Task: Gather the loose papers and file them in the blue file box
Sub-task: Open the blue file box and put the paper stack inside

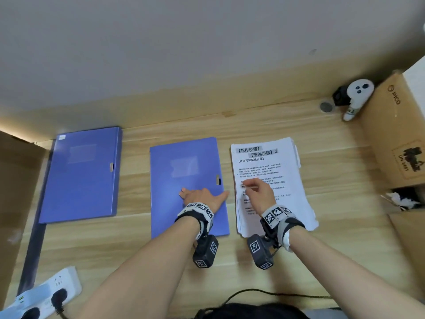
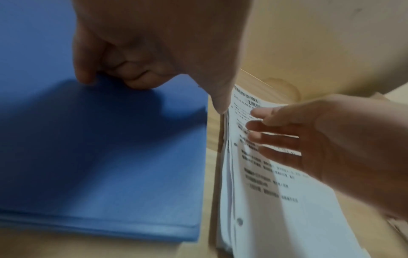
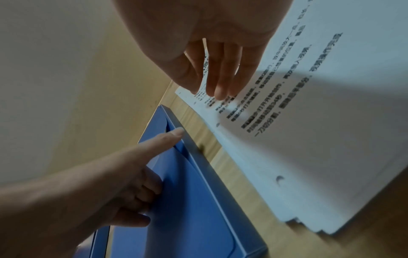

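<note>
A shut blue file box [image 1: 186, 171] lies flat in the middle of the wooden desk [image 1: 333, 157]. Right of it, across a narrow gap, sits a stack of printed papers [image 1: 269, 166], its sheets slightly fanned. My left hand [image 1: 202, 198] rests on the box lid [image 2: 99, 148] with bent fingers. Its thumb [image 3: 174, 136] stretches out to the lid's right edge by the notch. My right hand [image 1: 257, 192] hovers low over the stack with straight fingers [image 3: 220, 83], the tips at or just above the top sheet [image 3: 320, 104]. Neither hand grips anything.
A second blue file box [image 1: 82, 173] lies at the left. A cardboard box [image 1: 395, 125] and a white controller [image 1: 355, 97] stand at the back right. A power strip [image 1: 46, 293] sits at the front left, and a black cable [image 1: 264, 292] runs along the near edge.
</note>
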{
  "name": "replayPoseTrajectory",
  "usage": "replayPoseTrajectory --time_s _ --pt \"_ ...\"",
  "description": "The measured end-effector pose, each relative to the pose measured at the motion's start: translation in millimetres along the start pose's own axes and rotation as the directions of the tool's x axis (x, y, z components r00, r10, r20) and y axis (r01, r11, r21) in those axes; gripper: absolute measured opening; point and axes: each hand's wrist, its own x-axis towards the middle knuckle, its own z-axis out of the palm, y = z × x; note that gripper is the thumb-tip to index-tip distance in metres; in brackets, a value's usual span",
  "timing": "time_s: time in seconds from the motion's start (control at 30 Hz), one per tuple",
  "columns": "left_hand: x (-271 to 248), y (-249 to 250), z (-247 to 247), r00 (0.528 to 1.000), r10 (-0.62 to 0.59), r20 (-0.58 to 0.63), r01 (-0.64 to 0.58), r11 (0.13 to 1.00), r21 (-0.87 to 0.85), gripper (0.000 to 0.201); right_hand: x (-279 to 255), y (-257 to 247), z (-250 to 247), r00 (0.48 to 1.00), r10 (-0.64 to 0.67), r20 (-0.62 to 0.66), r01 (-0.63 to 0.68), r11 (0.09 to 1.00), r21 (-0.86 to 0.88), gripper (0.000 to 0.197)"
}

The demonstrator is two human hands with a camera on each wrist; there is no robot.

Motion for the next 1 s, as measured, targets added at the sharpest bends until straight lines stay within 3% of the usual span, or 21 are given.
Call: replayPoseTrajectory --time_s 0.2,0.33,0.47,0.57,0.63,0.77,0.83,0.87,0.93,1.0 --pt "8.8 1.3 -0.3 0.997 -0.066 -0.051 0.057 0.987 -0.150 0.077 7.9 0.5 -4.5 0.999 -0.015 0.043 0.016 1.000 -0.022 0.028" --pt "-2.5 -14.1 -6.7 0.998 -0.052 -0.040 0.033 0.927 -0.374 0.059 6.9 -9.9 -3.1 0.994 -0.069 0.088 0.072 0.997 -0.027 0.030" --pt "-23.2 -31.5 -24.3 0.999 -0.003 -0.041 -0.022 0.796 -0.605 0.047 1.3 -29.0 11.8 0.971 -0.121 0.205 0.134 0.990 -0.050 0.038" --pt "-40.3 -54.8 -47.0 0.998 0.063 -0.012 -0.051 0.680 -0.731 0.040 -8.8 -47.9 28.9 0.926 -0.149 0.348 0.189 0.979 -0.082 0.045" --pt "-52.6 -76.3 -65.2 0.994 0.109 0.028 -0.048 0.631 -0.774 0.042 -16.2 -58.2 41.7 0.885 -0.166 0.434 0.256 0.954 -0.156 0.048" --pt "-74.8 -119.5 -99.1 0.972 0.231 0.038 -0.084 0.497 -0.863 0.027 -29.3 -74.7 61.9 0.824 -0.124 0.553 0.382 0.842 -0.380 0.050" --pt "-85.1 -142.5 -118.5 0.970 0.242 0.004 -0.119 0.494 -0.861 0.012 -32.3 -81.5 69.2 0.820 -0.099 0.563 0.439 0.741 -0.509 0.051" --pt "-88.6 -154.7 -127.6 0.973 0.231 -0.027 -0.145 0.511 -0.847 0.015 -33.9 -83.8 72.1 0.823 -0.093 0.560 0.458 0.692 -0.558 0.052" --pt "-90.2 -179.7 -142.2 0.973 0.190 -0.135 -0.224 0.605 -0.764 0.027 -36.4 -88.0 77.2 0.831 -0.087 0.549 0.475 0.624 -0.621 0.050" --pt "-85.4 -207.0 -150.2 0.957 0.132 -0.259 -0.275 0.700 -0.658 0.023 -38.2 -91.1 81.2 0.839 -0.083 0.538 0.478 0.586 -0.655 0.046"
